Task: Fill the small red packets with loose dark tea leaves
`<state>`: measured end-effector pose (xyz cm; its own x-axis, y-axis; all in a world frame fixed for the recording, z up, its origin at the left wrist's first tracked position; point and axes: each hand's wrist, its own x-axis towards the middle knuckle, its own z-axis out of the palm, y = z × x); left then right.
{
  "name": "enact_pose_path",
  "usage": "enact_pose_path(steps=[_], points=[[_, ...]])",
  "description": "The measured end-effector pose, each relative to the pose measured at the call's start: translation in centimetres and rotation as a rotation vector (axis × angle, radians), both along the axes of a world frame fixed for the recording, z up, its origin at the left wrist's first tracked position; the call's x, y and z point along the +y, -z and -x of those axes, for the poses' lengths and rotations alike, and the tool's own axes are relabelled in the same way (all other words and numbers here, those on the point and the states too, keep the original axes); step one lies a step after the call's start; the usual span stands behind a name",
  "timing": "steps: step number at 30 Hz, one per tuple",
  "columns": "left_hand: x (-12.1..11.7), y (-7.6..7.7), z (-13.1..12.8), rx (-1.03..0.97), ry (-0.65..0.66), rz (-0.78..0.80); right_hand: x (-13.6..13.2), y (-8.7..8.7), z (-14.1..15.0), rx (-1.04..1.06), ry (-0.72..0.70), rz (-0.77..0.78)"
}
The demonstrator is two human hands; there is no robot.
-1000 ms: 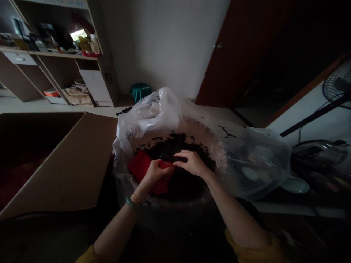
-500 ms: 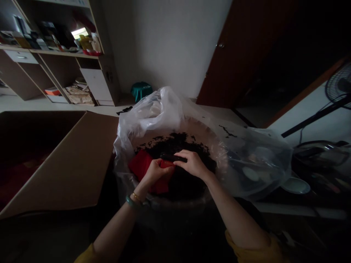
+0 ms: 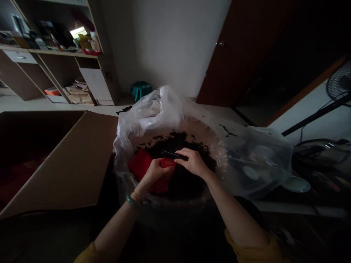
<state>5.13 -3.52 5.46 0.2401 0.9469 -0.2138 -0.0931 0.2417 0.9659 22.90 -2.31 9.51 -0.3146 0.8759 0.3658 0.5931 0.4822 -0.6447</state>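
Observation:
A round tub lined with a clear plastic bag (image 3: 164, 109) holds a heap of dark loose leaves (image 3: 178, 146). My left hand (image 3: 155, 173) is closed on a red pouch (image 3: 141, 164) at the tub's near left side. My right hand (image 3: 193, 162) pinches a thin dark flat piece (image 3: 174, 155) against the pouch's upper edge, just above the leaves. The two hands almost touch. A green bangle and a gold bracelet sit on my left wrist.
A big open cardboard box (image 3: 68, 160) stands to the left. Shelves (image 3: 55, 54) with clutter line the far left wall, with a green stool (image 3: 140, 89) near them. A brown door (image 3: 233, 54), a fan (image 3: 338, 82) and a white dish (image 3: 296, 184) lie to the right.
Both hands stay at the pouch; my right hand and the dark piece have shifted very slightly up and to the right.

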Motion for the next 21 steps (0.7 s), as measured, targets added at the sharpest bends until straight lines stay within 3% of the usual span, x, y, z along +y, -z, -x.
enact_pose_path(steps=[8,13,16,19,21], points=[[0.4,-0.7,-0.1,-0.033,-0.152,-0.207,0.6,0.6,-0.6,0.044,0.051,0.045],[0.5,-0.8,0.1,-0.060,-0.220,-0.153,3.0,2.7,-3.6,0.000,0.316,0.089],[0.3,-0.8,0.1,-0.040,-0.252,-0.140,4.0,4.3,-4.8,-0.064,0.407,0.174],[0.3,-0.6,0.0,0.004,-0.287,-0.166,3.2,4.5,-3.9,-0.011,0.396,0.195],[0.4,-0.4,-0.2,0.014,-0.305,-0.183,2.0,3.9,-2.0,0.114,0.297,0.181]])
